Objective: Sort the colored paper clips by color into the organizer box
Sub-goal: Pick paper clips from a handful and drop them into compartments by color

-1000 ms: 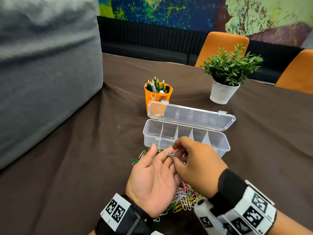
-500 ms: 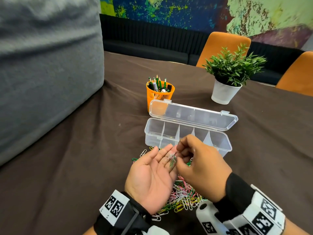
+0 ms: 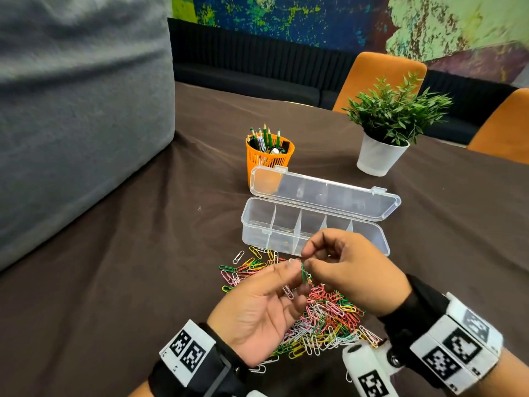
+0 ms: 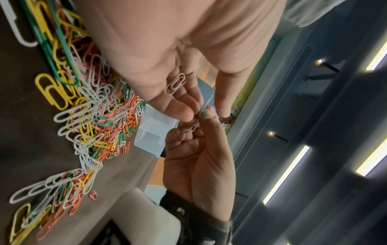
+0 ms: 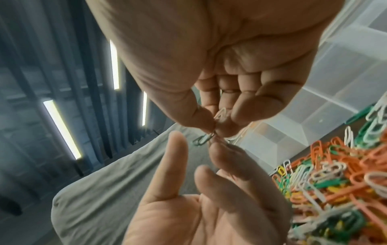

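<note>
We hold both hands above the pile of paper clips point(image 3: 323, 313), which spreads over the brown tablecloth point(image 3: 114, 282) just near of the organizer box point(image 3: 312, 224). Our left hand point(image 3: 257, 310) lies palm up with its fingers loosely stretched toward the right hand, and a white clip point(image 4: 175, 84) rests on those fingers. The fingertips look to touch the green clip point(image 3: 303, 273), though we cannot tell whether they grip it. Our right hand point(image 3: 352, 270) has its thumb and forefinger pressed together on that green clip, which hangs upright between the two hands; the right wrist view shows a pale clip point(image 5: 221, 115) caught in the same pinch, with the other fingers curled inward.

The organizer box is clear plastic and stands open, its lid point(image 3: 323, 193) tipped back on the far side. Its row of compartments looks almost bare; we cannot make out any clips for certain through the walls. The loose pile mixes white, yellow, green, pink and orange clips.

Farther off, left of the lid, stands an orange mesh cup point(image 3: 269, 157) of pencils, and to the far right a white pot with a green plant point(image 3: 395, 124). A grey cushion point(image 3: 80, 110) fills the left side, and orange chairs point(image 3: 378, 78) stand beyond the table.
</note>
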